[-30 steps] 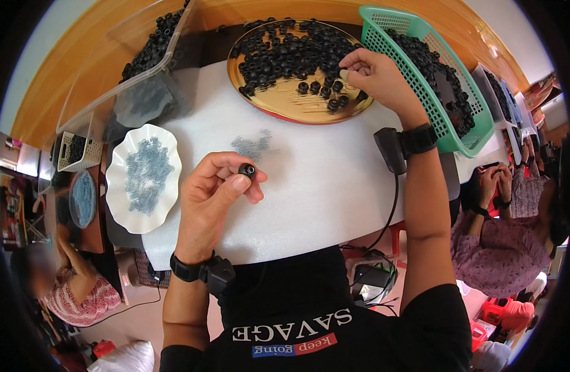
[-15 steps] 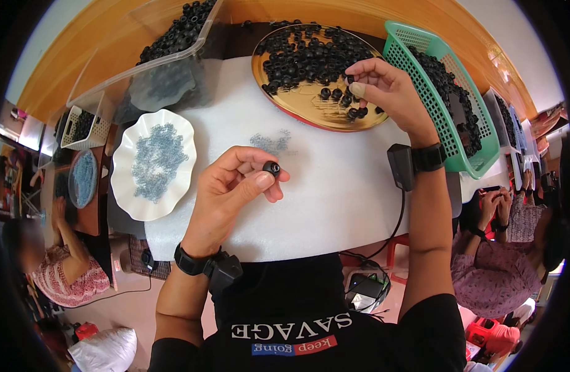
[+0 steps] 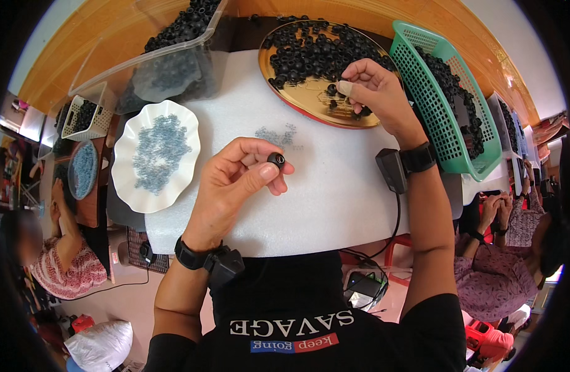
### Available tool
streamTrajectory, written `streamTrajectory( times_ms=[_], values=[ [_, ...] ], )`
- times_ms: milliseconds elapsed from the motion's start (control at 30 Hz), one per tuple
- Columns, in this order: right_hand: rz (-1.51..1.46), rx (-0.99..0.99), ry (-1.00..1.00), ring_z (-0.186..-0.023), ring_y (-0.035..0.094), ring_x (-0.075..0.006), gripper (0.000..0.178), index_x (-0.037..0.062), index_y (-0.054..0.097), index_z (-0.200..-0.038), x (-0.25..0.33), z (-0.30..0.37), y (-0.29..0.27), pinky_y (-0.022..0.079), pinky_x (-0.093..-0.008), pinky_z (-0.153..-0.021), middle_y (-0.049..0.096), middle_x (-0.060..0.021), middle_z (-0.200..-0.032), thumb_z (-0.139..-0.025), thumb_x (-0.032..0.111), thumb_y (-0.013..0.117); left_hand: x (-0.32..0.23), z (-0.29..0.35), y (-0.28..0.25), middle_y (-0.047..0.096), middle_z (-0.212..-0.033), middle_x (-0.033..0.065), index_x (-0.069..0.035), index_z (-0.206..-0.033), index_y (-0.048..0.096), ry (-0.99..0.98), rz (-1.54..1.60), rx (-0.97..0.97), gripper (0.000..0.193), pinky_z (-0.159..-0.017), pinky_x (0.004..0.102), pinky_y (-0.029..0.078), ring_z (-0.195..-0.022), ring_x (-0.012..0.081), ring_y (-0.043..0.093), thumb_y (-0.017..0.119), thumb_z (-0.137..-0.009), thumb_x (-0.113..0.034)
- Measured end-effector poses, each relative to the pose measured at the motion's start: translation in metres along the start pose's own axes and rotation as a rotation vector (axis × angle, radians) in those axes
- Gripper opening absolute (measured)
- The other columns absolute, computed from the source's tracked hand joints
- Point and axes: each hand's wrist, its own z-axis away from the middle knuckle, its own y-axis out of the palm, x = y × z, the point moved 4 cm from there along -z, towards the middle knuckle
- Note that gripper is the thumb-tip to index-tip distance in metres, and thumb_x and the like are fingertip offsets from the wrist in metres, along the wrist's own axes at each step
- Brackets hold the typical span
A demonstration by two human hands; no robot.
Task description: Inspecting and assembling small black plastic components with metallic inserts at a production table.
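Note:
My left hand (image 3: 235, 180) pinches a small round black piece with a hole (image 3: 276, 159) between thumb and forefinger, above the white sheet. Over the front right part of a round gold tray (image 3: 310, 105), my right hand (image 3: 384, 93) has its thumb and fingertips drawn together; whether a piece sits between them is hidden. Loose black pieces (image 3: 313, 53) like the one in my left hand heap up across the tray's far part, a few lying near my right fingertips. Small clear bluish rings (image 3: 276, 135) lie scattered on the sheet beyond my left hand.
At left, a scalloped white dish (image 3: 125, 167) holds many bluish rings. Behind it stands a clear plastic bin (image 3: 210, 65) of black pieces. A green basket (image 3: 446, 105) with more flanks the tray. People sit on both sides; a cable (image 3: 396, 217) hangs from my right wrist device.
My right hand has shifted slightly left and nearer over the tray; a dark piece seen earlier at its fingertips is no longer distinct. My left hand keeps its black piece, slightly turned.

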Motion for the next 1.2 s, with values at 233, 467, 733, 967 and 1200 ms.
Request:
streamTrajectory(
  times_ms=[233, 467, 733, 967, 1200],
  values=[
    [0.027, -0.015, 0.000, -0.064, 0.056, -0.0057, 0.019, 0.0004, 0.062, -0.103, 0.008, 0.003, 0.005, 0.047, -0.0192, -0.058, 0.061, -0.0012, -0.081, -0.086, 0.010, 0.067, 0.000, 0.002, -0.002, 0.067, -0.096, 0.0116, 0.001, -0.110, 0.057, 0.001, -0.012, -0.028, 0.021, -0.072, 0.0249, 0.050, -0.076, 0.0119, 0.062, 0.061, -0.092, -0.009],
    [-0.150, 0.213, 0.062, -0.067, 0.056, -0.0071, 0.017, 0.0001, 0.062, -0.101, 0.039, 0.029, 0.062, 0.049, -0.0220, -0.060, 0.062, -0.0020, -0.085, -0.088, 0.010, 0.065, 0.000, 0.000, 0.001, 0.064, -0.099, 0.0133, 0.002, -0.111, 0.055, -0.007, 0.016, -0.073, 0.020, -0.071, 0.0261, 0.049, -0.075, 0.0137, 0.060, 0.056, -0.093, -0.007],
    [-0.227, 0.312, 0.002, -0.067, 0.057, -0.0074, 0.014, -0.0023, 0.065, -0.099, 0.041, 0.043, 0.096, 0.048, -0.0212, -0.059, 0.065, -0.0048, -0.083, -0.088, 0.007, 0.064, 0.008, 0.000, 0.004, 0.065, -0.097, 0.0098, 0.003, -0.112, 0.056, 0.035, 0.091, -0.100, 0.024, -0.071, 0.0252, 0.050, -0.077, 0.0124, 0.061, 0.059, -0.093, -0.011],
    [-0.081, 0.265, 0.028, -0.067, 0.057, -0.0071, 0.018, -0.0014, 0.068, -0.104, 0.047, 0.047, 0.096, 0.048, -0.0202, -0.061, 0.065, -0.0038, -0.084, -0.089, 0.004, 0.060, 0.008, 0.000, 0.003, 0.065, -0.095, 0.0089, 0.002, -0.111, 0.057, 0.048, 0.093, -0.116, 0.022, -0.070, 0.0247, 0.050, -0.076, 0.0114, 0.060, 0.060, -0.093, -0.009],
    [0.006, 0.190, -0.120, -0.070, 0.057, -0.0061, 0.019, -0.0004, 0.068, -0.103, 0.043, 0.050, 0.099, 0.046, -0.0194, -0.061, 0.062, -0.0022, -0.087, -0.086, -0.001, 0.059, 0.009, -0.001, 0.004, 0.065, -0.093, 0.0074, 0.003, -0.110, 0.057, 0.080, 0.013, -0.146, 0.022, -0.070, 0.0234, 0.050, -0.076, 0.0103, 0.061, 0.061, -0.092, -0.008]
  ],
)
